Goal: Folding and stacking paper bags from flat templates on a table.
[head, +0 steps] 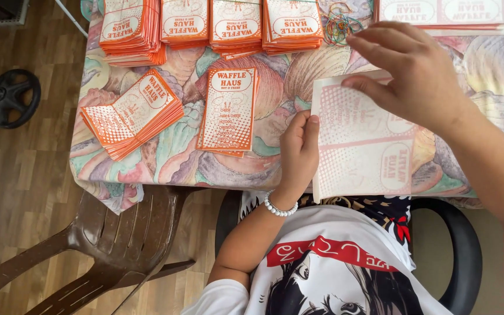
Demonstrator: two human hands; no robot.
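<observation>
Pale printed paper sheet (361,140), reverse side up, faded red dot pattern showing through, lies at the near edge of the table (491,70), right in front of me. Its long axis runs near-to-far, slightly tilted, near end just over the table edge above my lap.

My left hand (298,153) sits at the sheet's left edge, fingers curled, thumb and fingertips pinching or pressing that edge; can't tell for sure if it's a real grip, the paper hides the fingertips. My right hand (415,73) is open, fingers spread, palm down on the sheet's far right corner, flattening it. Both hands are on the sheet: left at mid-length of the long side, right at the far end.

Outward: single flat stack of orange-and-white printed bags (228,108) just left of my left hand, same near-to-far lie. Fanned stack (132,114) further left toward the table's left edge, angled. Row of four more stacks (211,23) along the far edge. Rubber bands (340,23) in a loose pile far centre, near my right fingertips. More pale sheets (444,13) at the far right corner. Brown plastic chair (112,245) on the floor near left.
</observation>
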